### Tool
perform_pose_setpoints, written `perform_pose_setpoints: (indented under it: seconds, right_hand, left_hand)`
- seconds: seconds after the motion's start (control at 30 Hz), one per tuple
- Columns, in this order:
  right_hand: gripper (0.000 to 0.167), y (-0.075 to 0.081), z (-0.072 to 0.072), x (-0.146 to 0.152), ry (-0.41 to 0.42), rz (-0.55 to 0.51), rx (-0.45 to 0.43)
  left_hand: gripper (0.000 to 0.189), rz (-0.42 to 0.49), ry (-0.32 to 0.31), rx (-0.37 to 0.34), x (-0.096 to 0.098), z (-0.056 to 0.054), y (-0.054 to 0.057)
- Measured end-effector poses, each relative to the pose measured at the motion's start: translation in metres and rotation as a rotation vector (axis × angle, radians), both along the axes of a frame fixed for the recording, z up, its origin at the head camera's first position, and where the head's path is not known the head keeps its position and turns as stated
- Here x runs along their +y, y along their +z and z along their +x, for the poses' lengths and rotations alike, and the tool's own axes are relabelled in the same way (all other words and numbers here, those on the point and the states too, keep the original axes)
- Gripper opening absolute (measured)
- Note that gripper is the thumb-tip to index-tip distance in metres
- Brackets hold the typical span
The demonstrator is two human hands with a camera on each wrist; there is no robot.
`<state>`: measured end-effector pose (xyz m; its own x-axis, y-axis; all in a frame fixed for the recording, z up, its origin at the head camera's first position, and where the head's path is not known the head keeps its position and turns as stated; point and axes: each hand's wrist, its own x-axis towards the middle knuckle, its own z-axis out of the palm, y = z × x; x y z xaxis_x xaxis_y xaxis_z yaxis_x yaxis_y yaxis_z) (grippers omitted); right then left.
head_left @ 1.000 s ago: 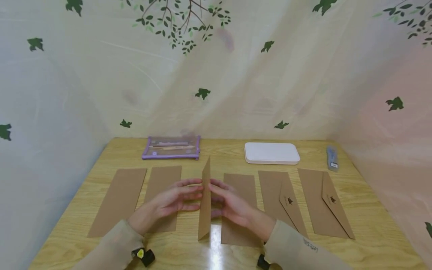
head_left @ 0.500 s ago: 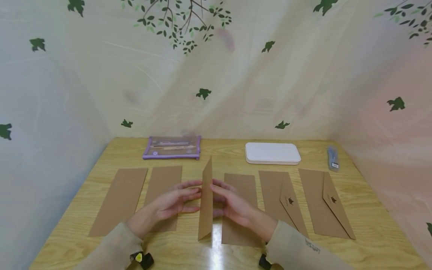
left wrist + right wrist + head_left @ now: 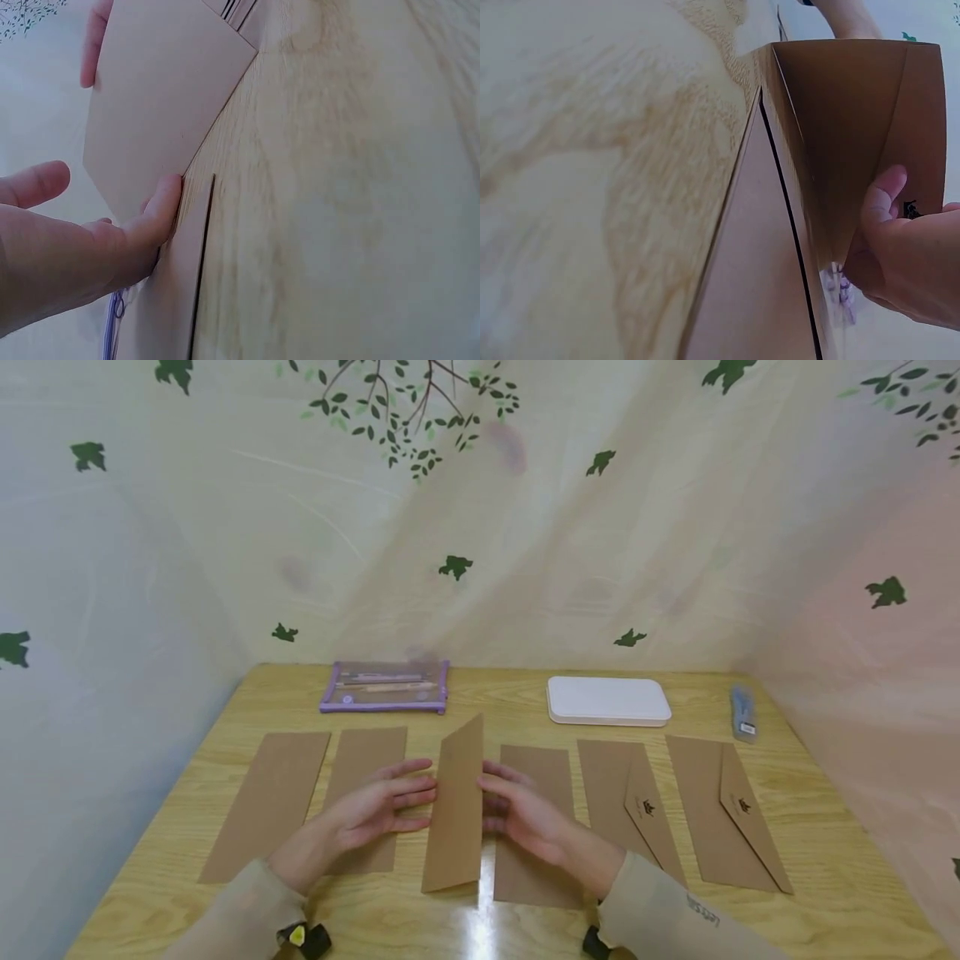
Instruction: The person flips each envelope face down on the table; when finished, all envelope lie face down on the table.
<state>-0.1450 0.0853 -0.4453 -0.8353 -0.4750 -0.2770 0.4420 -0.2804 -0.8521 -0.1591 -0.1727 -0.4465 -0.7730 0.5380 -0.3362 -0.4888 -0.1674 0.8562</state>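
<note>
A brown kraft envelope stands on edge between my two hands, above the middle of the table. My right hand grips its right edge. In the right wrist view the thumb lies against the envelope's flap side, by a small black print. My left hand is at the envelope's left edge with fingers extended and spread. Its fingertips are close to the paper; contact is hard to tell. The plain face of the envelope shows in the left wrist view.
Flat envelopes lie in a row: two plain at left, another plain one under my right hand, and two flap-up at right. Behind them are a purple-edged pencil pouch, a white case and a small bluish packet.
The upright envelope has turned from nearly edge-on so its plain face shows more. My left hand has shifted slightly left; the right hand still holds the envelope.
</note>
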Motion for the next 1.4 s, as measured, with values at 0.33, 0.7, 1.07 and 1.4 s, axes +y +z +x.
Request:
perform_pose_setpoints:
  seconds: [0.33,0.7,1.07,1.4]
  right_hand:
    - [0.064,-0.001,0.000,0.004,-0.005,-0.016,-0.030]
    - [0.063,-0.004,-0.004,0.010,-0.003,0.024,-0.010]
    - [0.054,0.000,-0.009,0.022,0.026,0.030,-0.022]
    - [0.066,0.003,-0.006,0.028,0.093,0.050,-0.018]
  left_hand:
    - [0.066,0.005,0.003,0.008,-0.008,0.001,-0.001]
    - [0.063,-0.006,0.001,0.018,-0.012,0.002,0.002]
    - [0.065,-0.027,-0.029,0.043,-0.017,0.004,0.003]
    - [0.066,-0.047,-0.040,0.051,-0.019,0.007,0.010]
